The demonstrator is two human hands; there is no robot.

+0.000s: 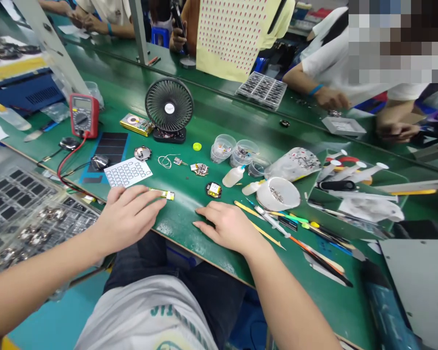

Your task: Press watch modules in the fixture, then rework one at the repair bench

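Note:
My left hand (131,216) is over the front edge of the green table (182,218), palm down, its fingers reaching to a small silver and yellow battery-like piece (168,195). The fingertips touch or nearly touch its left end. My right hand (222,223) rests on the table to the right, thumb and index finger apart, with nothing seen between them. Just beyond it lies a round black part with a yellow piece (213,190). A small circuit part (200,169) and a coil of white wire (165,161) lie farther back.
A black fan (169,107) and a red multimeter (83,115) stand at the back left. Plastic cups (222,148), a white tub (278,194), a small bottle (233,176) and several tools (273,223) are on the right. Other people sit across the table.

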